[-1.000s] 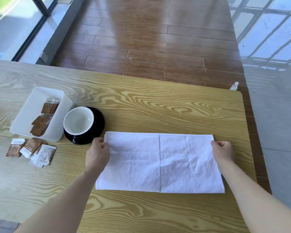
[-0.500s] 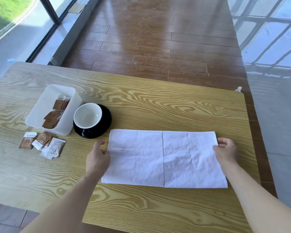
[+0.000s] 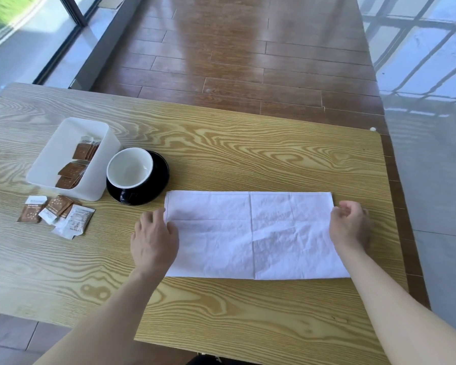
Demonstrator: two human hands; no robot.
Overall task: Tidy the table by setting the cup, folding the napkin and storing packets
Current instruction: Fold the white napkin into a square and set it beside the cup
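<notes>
Sliding nearer along napkin [image 3: 250, 233] edges, both hands

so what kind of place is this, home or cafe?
Probably a cafe or lounge seating area, not certain. A wood-grain table holds a cup on a black saucer and a white bin of single-serve packets, beside floor-to-ceiling glass.

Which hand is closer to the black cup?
The left hand. It rests at the napkin's left edge, just below the cup. The right hand sits at the napkin's far right edge, much farther away.
</notes>
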